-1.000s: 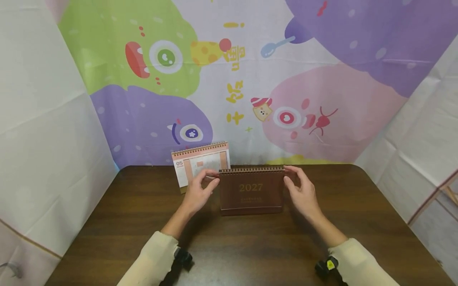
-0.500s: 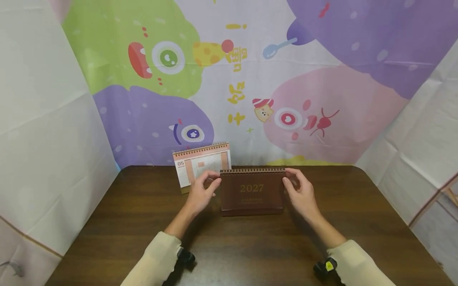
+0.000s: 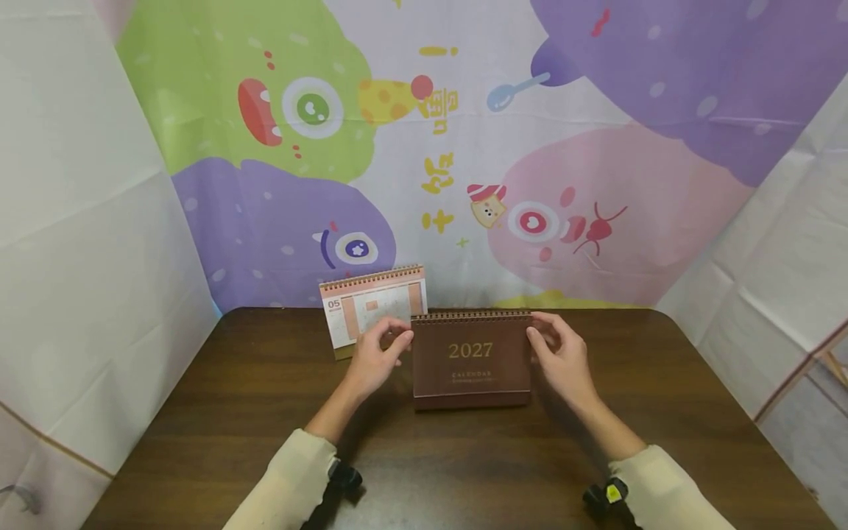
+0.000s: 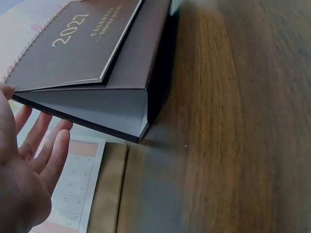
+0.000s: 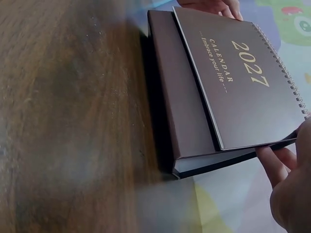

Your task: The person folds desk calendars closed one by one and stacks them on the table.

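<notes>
A brown spiral-bound desk calendar (image 3: 471, 361), marked 2027 in gold, faces me over the wooden table. My left hand (image 3: 376, 358) pinches its upper left corner by the coil, thumb in front and fingers behind. At the opposite upper corner, my right hand (image 3: 563, 361) grips it the same way. The left wrist view shows the side of the calendar's folded stand (image 4: 97, 107), with its bottom edge close over the table. A pink-and-white desk calendar (image 3: 380, 300), turned to page 05, stands behind on the left, partly hidden by my left hand and the brown calendar.
The dark wooden table (image 3: 424, 471) has rounded far corners. A cloth backdrop (image 3: 437, 272) with cartoon monsters hangs right behind its far edge. White cloth sides (image 3: 99, 221) rise to the left and right. Each wrist carries a small black camera.
The brown calendar has shifted slightly right and toward me, its cover tipping so the lettering reads more clearly. Both hands keep their hold and move with it. The pink calendar stays put.
</notes>
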Available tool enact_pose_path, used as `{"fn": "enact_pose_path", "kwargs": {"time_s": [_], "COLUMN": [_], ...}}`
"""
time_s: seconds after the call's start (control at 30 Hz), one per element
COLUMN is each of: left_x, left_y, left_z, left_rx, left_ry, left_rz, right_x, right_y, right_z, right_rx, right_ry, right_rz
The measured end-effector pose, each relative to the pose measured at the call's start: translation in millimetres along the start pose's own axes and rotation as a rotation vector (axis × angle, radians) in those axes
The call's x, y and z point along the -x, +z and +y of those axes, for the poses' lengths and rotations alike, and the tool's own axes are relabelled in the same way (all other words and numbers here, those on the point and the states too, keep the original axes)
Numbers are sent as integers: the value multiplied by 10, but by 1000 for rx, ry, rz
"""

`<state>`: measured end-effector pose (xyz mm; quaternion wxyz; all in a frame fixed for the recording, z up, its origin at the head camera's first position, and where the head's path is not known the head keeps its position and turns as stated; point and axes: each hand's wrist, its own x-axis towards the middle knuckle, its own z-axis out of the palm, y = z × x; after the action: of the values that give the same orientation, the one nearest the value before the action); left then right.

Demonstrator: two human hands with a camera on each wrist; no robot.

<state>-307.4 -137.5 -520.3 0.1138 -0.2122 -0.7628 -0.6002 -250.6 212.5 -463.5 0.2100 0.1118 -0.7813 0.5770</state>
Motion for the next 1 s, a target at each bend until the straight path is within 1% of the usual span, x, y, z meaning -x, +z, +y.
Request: {"fn": "enact_pose_path", "kwargs": {"time_s": [0.03,0.07,0.1,0.17,0.2,0.23,0.27,0.3,0.33,0.43,0.47,0.5,0.53,0.57,0.6,0.67,0.7,0.73,0.77,0.8,0.83,0.9,0.93,1.0], "left_x": [13,1,-13,-4,4,24,13,23,32,-14,-26,-22,-34,-44,-47,-60,-55,-66,-62,-40,-38,-20,-18,-9], "left_y": [4,8,14,11,1,2,-1,0,-4,10,13,12,16,19,21,26,27,33,32,25,27,28,29,30], "left_z": [110,66,-29,42,45,145,74,132,247,91,62,73,52,24,45,21,49,28,59,147,159,244,247,288], "left_rx": [-1,-5,2,7,12,-1,-2,-1,-3,-2,2,5,6,4,0,-12,-17,-23,-41,-51,-57,-79,-86,-83], "left_ry": [-24,-45,-38,-62,-38,-46,-36,-43,-63,-86,-98,-87,-81,-95,-79,-103,-98,-101,-103,-77,-77,-51,-35,-34], "left_rz": [-1,-2,-9,-14,-17,-9,-5,2,10,21,23,20,23,26,23,33,33,40,42,41,46,43,40,24], "right_x": [0,0,1,0,0,1,0,-3,-6,-17,-20,-24,-27,-28,-30,-33,-33,-36,-37,-38,-37,-33,-31,-25], "right_y": [-5,-10,-14,-18,-20,-22,-23,-23,-25,-32,-34,-36,-37,-37,-39,-41,-42,-43,-45,-47,-48,-49,-49,-50], "right_z": [-9,-15,-23,-32,-35,-36,-37,-39,-38,-35,-34,-31,-30,-29,-24,-22,-20,-16,-14,-12,-12,-9,-6,-1], "right_rx": [-4,-8,-10,-12,-12,-12,-11,-10,-11,-9,-8,-7,-6,-5,-5,-6,-5,-5,-2,0,4,14,20,36], "right_ry": [6,12,18,23,24,26,27,26,27,31,32,33,36,39,42,48,50,52,54,56,60,72,80,100], "right_rz": [-4,-5,-6,-4,-1,3,6,10,14,21,22,23,23,24,24,23,23,23,22,18,14,7,2,-9]}}
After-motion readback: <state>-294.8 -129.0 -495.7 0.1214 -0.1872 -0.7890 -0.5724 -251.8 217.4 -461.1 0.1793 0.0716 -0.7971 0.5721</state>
